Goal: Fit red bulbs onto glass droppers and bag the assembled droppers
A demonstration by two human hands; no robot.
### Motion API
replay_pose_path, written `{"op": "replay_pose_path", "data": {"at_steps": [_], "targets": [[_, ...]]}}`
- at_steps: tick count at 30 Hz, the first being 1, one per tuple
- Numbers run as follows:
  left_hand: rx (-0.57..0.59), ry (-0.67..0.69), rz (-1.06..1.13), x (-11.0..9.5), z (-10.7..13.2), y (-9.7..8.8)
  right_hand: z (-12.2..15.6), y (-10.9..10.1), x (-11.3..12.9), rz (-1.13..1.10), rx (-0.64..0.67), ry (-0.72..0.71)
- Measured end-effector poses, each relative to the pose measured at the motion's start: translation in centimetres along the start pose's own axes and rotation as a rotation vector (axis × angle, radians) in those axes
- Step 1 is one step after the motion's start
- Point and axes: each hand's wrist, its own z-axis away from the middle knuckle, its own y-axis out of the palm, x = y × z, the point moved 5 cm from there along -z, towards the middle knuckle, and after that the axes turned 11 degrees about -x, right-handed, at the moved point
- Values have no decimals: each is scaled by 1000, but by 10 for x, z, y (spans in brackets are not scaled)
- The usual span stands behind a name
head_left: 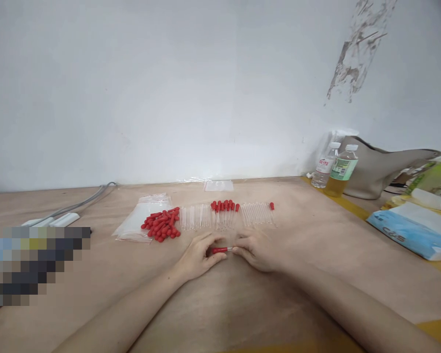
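Between finger and thumb, my left hand (199,255) grips a red rubber dropper bulb (219,250). My right hand (256,249) pinches the clear glass dropper tube (230,249), whose end meets the bulb's mouth; most of the tube is hidden by my fingers. Behind my left hand lies a pile of loose red bulbs (161,224). Rows of clear tubes (194,215) and more tubes (255,212) lie beyond my hands. In the middle stand out several droppers with red bulbs fitted (225,208), and one more capped dropper (272,207) sits at the right end.
Clear plastic bags (135,219) lie under and beside the bulb pile, with another small bag (219,186) near the wall. Two bottles, one with clear liquid (321,169) and one yellowish (340,171), stand at right. A blue tissue pack (400,233) is nearer. A grey cable (81,202) runs at left.
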Motion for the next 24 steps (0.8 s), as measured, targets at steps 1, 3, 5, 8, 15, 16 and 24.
{"op": "replay_pose_path", "data": {"at_steps": [1, 3, 5, 8, 15, 16, 24], "targets": [[-24, 3, -7, 0, 0, -4, -1, -5, -7, 5, -35, 37], [-57, -11, -26, 3, 1, -8, -5, -15, -28, 19, -114, 172], [-40, -26, -36, 5, 3, -8, -13, -23, -52, 28, -170, 331], [7, -31, -40, 6, 4, -5, -28, -22, -83, -2, -203, 615], [39, -34, -49, 8, 3, -3, -66, 15, -93, -22, -182, 822], [42, -34, -48, 9, 3, -3, -69, 18, -91, -20, -172, 819], [48, -18, -39, 7, 2, -2, -73, 21, -83, 55, -116, 743]]}}
